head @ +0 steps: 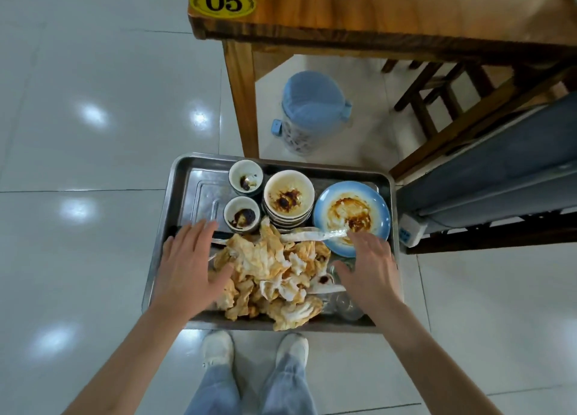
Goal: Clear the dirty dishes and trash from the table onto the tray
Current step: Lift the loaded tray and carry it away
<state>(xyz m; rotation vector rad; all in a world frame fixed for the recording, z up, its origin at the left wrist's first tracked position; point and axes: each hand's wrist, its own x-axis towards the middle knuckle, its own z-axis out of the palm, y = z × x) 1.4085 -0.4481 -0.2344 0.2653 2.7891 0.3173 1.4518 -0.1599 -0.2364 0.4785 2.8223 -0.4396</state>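
Shiny floor lay under the full tray [184, 177]; both spread grips, left [187, 258] and right [368, 264], should lift its side edges evenly.

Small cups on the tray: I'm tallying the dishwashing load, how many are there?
2 small cups: one at the tray's far edge, the other just nearer, beside the stacked bowls. The napkin pile may hide more.

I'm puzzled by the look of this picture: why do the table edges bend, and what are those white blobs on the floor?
Head view: wide-angle lens bows the wooden table; blobs are lamp glare on the glossy tiled floor; the right hand looks slightly motion-blurred.
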